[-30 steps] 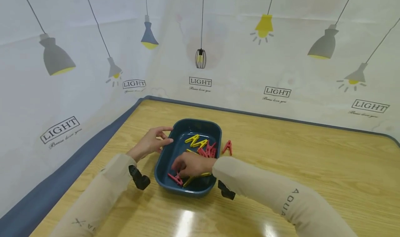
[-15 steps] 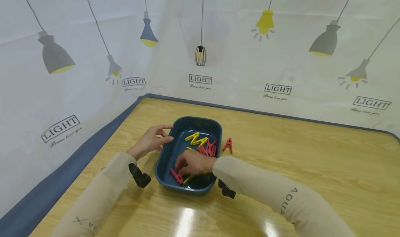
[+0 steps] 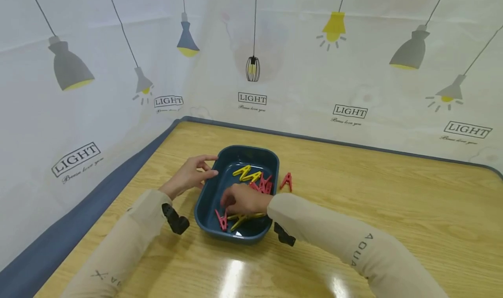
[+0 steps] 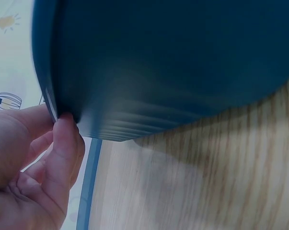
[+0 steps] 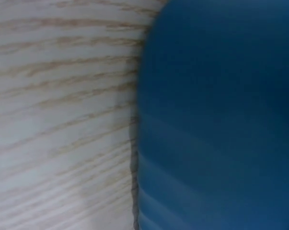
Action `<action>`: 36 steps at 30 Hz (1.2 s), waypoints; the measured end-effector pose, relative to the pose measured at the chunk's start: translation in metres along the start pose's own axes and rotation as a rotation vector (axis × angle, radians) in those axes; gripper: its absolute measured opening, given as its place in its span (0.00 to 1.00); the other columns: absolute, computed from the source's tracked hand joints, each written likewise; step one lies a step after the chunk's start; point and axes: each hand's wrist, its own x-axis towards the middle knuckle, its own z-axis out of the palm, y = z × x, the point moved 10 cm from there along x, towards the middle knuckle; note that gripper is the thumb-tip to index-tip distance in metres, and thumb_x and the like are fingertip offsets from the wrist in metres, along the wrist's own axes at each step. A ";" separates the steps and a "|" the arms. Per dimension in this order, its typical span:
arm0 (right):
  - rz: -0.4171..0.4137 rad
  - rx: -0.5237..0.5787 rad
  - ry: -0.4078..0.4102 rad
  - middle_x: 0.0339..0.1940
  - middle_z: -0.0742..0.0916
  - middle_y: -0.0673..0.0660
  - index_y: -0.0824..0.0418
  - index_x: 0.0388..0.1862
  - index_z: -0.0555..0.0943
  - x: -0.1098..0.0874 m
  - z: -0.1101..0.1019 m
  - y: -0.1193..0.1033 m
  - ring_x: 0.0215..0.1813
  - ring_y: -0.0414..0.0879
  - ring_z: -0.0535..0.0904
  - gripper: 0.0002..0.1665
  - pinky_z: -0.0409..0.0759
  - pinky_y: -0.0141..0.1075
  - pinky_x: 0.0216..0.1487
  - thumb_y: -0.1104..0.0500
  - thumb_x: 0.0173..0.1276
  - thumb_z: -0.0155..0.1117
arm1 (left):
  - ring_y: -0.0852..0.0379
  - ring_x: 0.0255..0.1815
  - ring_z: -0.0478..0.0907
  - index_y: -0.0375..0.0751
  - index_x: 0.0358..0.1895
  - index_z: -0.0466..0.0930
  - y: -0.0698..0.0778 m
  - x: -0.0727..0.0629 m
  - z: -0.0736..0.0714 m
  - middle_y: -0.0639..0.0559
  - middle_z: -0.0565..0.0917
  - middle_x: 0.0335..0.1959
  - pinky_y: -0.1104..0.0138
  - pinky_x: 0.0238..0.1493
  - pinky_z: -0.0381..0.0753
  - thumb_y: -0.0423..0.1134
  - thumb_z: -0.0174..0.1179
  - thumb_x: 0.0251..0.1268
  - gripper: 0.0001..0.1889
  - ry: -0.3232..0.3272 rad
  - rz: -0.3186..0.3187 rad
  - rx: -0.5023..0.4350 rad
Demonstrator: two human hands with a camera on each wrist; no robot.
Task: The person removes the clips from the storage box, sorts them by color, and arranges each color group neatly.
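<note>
My left hand (image 3: 191, 174) pinches the left rim of a deep blue tray (image 3: 204, 204); in the left wrist view, thumb and fingers (image 4: 65, 143) sit on either side of the rim. My right hand (image 3: 244, 199) reaches into the tray with bent fingers, its fingertips right at the upper end of a red clothespin (image 3: 222, 221). I cannot tell whether they grip it. Close under this hand lie yellow clothespins (image 3: 238, 222). Farther up in the tray are more yellow clothespins (image 3: 242, 171) and a cluster of red clothespins (image 3: 262, 186). The tray wall (image 5: 216, 120) hides the right hand in the right wrist view.
One red clothespin (image 3: 287, 181) lies outside the tray, just right of its rim. The wooden table (image 3: 373, 193) has a blue edging at the back, against a wall covering (image 3: 298, 79) printed with lamps.
My right hand has drawn back slightly, uncovering more of the yellow clothespins near the front. The red clothespin at its fingertips has turned more upright in view. My left hand stays on the rim.
</note>
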 end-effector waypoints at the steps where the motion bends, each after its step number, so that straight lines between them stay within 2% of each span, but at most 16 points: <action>1: -0.001 0.003 0.000 0.36 0.83 0.52 0.62 0.41 0.79 0.001 0.001 0.000 0.37 0.38 0.77 0.10 0.73 0.27 0.38 0.64 0.59 0.61 | 0.56 0.26 0.71 0.40 0.63 0.62 0.000 0.000 0.000 0.45 0.74 0.31 0.57 0.26 0.78 0.36 0.56 0.60 0.26 0.001 0.000 -0.001; 6: -0.018 0.007 -0.009 0.37 0.83 0.54 0.63 0.41 0.79 0.002 0.004 -0.002 0.38 0.39 0.77 0.10 0.74 0.27 0.39 0.66 0.59 0.60 | 0.56 0.26 0.71 0.41 0.63 0.62 -0.002 0.001 0.000 0.45 0.74 0.31 0.57 0.26 0.78 0.36 0.56 0.60 0.26 0.005 0.002 -0.003; 17: 0.013 0.075 -0.050 0.38 0.83 0.54 0.64 0.41 0.79 -0.002 0.006 0.004 0.39 0.39 0.78 0.11 0.74 0.27 0.39 0.69 0.58 0.60 | 0.57 0.25 0.70 0.39 0.62 0.63 -0.001 0.000 0.000 0.46 0.74 0.30 0.60 0.24 0.77 0.35 0.56 0.60 0.26 0.014 0.002 -0.001; 27: 0.044 0.149 -0.050 0.32 0.82 0.50 0.62 0.36 0.80 -0.005 0.012 0.008 0.33 0.38 0.76 0.07 0.75 0.27 0.36 0.68 0.57 0.62 | 0.56 0.27 0.71 0.38 0.63 0.62 -0.004 0.000 0.001 0.45 0.74 0.31 0.60 0.26 0.78 0.35 0.56 0.60 0.27 0.006 -0.003 0.000; 32: 0.016 0.134 -0.055 0.32 0.82 0.52 0.62 0.31 0.81 -0.007 0.012 0.004 0.31 0.37 0.76 0.03 0.74 0.27 0.35 0.67 0.57 0.62 | 0.56 0.27 0.71 0.39 0.63 0.62 -0.003 0.000 0.002 0.45 0.74 0.31 0.61 0.26 0.78 0.36 0.56 0.60 0.26 0.011 -0.006 0.000; 36: -0.043 0.105 -0.032 0.31 0.83 0.54 0.63 0.29 0.81 -0.008 0.009 -0.001 0.31 0.35 0.76 0.02 0.74 0.26 0.35 0.68 0.57 0.62 | 0.57 0.25 0.71 0.38 0.63 0.62 -0.001 0.001 0.002 0.45 0.74 0.31 0.60 0.25 0.78 0.35 0.56 0.60 0.26 0.009 0.014 0.002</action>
